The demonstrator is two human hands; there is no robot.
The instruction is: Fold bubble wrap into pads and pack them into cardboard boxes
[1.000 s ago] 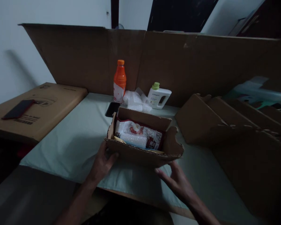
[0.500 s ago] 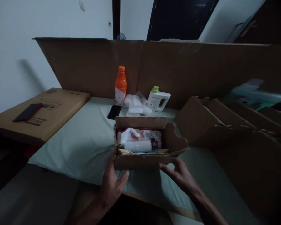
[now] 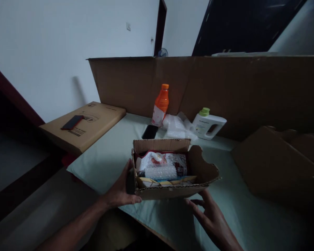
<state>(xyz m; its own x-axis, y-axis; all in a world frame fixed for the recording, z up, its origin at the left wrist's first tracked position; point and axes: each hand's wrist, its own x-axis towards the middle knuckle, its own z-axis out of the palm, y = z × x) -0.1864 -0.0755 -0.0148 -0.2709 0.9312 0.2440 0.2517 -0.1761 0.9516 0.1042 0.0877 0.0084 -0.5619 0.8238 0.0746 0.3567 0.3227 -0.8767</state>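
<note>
Open cardboard box (image 3: 170,190) sits at the near worktop (image 3: 112,157) edge, packets inside. Left hand (image 3: 120,190) cups its left wall — fingers loosely curled. Right hand (image 3: 211,218) lies spread flat just below the front wall, holding nothing.

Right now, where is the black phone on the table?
In the head view the black phone lies flat on the table, behind the open cardboard box, just left of the orange bottle.
</note>
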